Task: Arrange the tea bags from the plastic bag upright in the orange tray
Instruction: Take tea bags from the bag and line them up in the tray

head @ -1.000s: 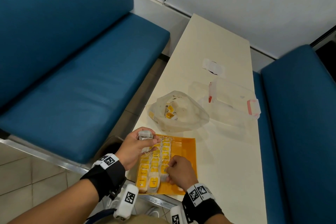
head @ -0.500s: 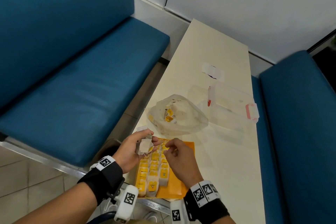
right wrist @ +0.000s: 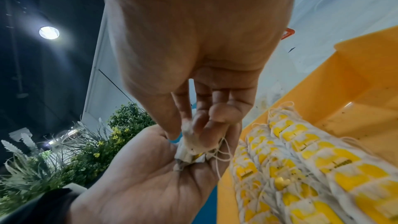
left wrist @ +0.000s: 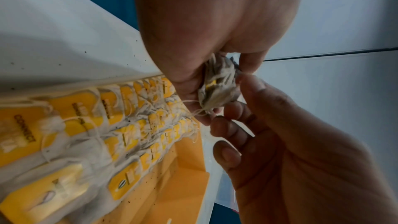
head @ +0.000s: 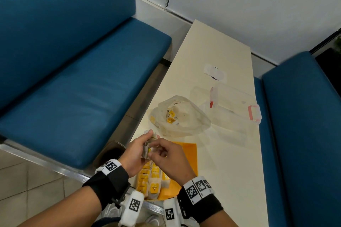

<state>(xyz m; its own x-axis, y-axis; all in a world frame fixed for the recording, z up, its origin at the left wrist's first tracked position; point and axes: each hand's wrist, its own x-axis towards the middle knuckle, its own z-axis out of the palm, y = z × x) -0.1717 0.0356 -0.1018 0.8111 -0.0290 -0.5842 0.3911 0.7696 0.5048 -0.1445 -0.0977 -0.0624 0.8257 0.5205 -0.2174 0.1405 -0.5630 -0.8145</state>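
My left hand [head: 140,146] grips a small clump of tea bags [head: 148,149] with tangled strings, held above the far left end of the orange tray [head: 189,155]. My right hand [head: 156,153] meets it, its thumb and fingers pinching a tea bag in that clump [right wrist: 191,149]. Rows of yellow-tagged tea bags [head: 150,180] stand along the tray's left side [left wrist: 129,125]; its right side [right wrist: 355,94] is bare. The plastic bag [head: 181,116], with a few tea bags inside, lies just beyond the tray.
A clear lidded container [head: 234,105] with pink clips sits at the right of the bag, and a small white packet [head: 215,72] lies farther back. Blue benches [head: 73,83] flank the narrow cream table [head: 227,162]. The tray is at the table's near edge.
My right hand left the rows in the tray and rose to the clump in my left hand. Both hands now meet above the tray's far end.
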